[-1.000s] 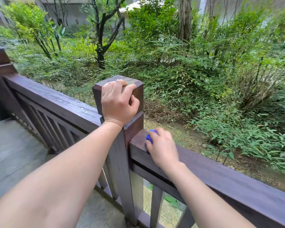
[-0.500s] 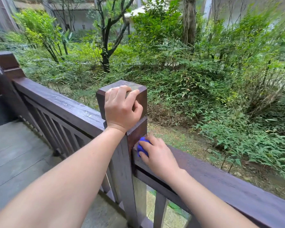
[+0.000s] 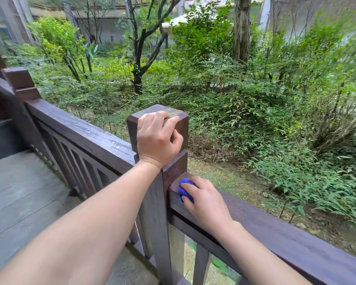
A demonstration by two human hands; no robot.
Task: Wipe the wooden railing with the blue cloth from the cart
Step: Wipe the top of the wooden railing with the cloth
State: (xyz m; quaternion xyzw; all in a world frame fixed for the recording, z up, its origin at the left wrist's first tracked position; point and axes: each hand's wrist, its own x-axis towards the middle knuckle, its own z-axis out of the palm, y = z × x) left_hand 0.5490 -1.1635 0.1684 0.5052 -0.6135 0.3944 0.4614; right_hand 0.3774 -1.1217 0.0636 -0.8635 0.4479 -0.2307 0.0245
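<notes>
The blue cloth is held bunched in the curled fingers of the right hand on the railing, just beside the post, whose top is gripped by the left hand. If that hold is loosened, the cloth could be dropped over the far edge.

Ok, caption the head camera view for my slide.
Left hand grips the wooden post while the right hand holds the blue cloth on the rail beside it.
</notes>
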